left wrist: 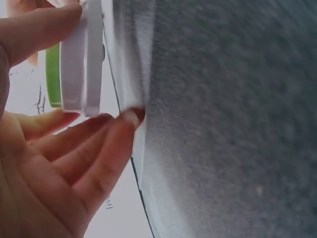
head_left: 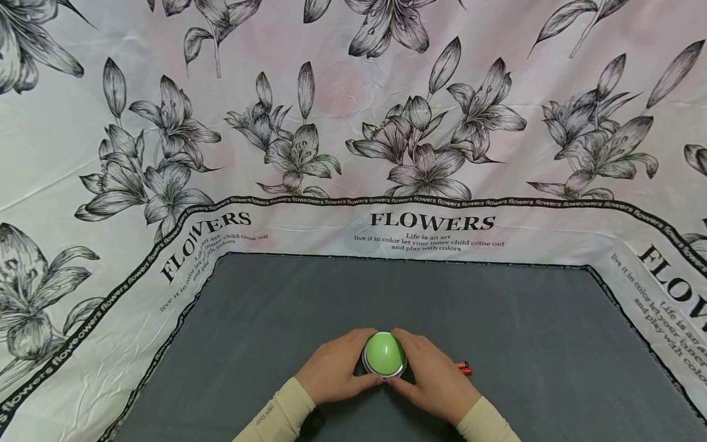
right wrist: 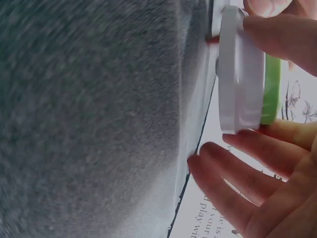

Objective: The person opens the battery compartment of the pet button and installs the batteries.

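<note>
A round green-topped button is grasped at its white rim by the left hand and right hand above the grey tabletop, fingers curled round for steadiness

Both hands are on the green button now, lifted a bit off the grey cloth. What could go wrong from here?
1. The green button is held only at its rim, between the left hand and the right hand; the wrist views show it clear of the grey cloth, so a loosened grip may drop it.
2. Something small and red lies beside the right hand and might get knocked.
3. The white base looks layered; it may separate.
</note>
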`<state>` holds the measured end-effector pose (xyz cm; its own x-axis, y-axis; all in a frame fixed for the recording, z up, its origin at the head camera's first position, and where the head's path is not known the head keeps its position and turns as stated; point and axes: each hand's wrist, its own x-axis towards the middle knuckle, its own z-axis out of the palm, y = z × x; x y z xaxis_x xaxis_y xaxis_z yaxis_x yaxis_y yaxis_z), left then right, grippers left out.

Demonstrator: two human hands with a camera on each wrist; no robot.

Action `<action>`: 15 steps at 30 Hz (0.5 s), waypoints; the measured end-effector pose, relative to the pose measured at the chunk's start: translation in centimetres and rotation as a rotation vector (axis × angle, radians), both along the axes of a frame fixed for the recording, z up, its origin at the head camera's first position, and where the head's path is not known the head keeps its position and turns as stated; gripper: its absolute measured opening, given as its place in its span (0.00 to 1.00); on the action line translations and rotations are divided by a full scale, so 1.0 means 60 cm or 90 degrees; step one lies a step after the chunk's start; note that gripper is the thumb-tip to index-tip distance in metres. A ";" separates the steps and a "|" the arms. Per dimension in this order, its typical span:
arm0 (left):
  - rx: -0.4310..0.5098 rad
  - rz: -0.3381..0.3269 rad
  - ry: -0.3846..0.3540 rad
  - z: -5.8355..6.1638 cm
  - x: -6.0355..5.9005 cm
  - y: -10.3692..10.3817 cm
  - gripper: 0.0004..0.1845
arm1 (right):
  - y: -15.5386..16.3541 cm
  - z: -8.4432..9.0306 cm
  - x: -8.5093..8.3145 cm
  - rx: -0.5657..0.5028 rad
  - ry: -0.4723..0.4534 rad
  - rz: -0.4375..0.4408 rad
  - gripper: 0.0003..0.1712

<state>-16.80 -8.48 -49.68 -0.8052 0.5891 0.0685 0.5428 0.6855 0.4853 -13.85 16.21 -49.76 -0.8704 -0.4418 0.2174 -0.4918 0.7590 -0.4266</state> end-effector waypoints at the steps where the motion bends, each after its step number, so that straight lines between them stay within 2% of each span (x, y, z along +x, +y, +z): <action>1: 0.014 0.001 -0.010 0.001 0.000 0.000 0.40 | -0.001 0.001 0.000 -0.011 0.001 0.001 0.46; 5: 0.054 0.006 -0.042 0.006 0.001 0.002 0.43 | -0.004 0.004 0.000 -0.052 -0.007 0.007 0.45; 11: 0.082 0.020 -0.076 0.010 0.002 0.004 0.52 | -0.005 0.009 -0.001 -0.096 0.017 0.019 0.40; 15: 0.116 0.033 -0.114 0.012 0.001 0.004 0.53 | -0.004 0.014 -0.001 -0.117 0.010 0.009 0.37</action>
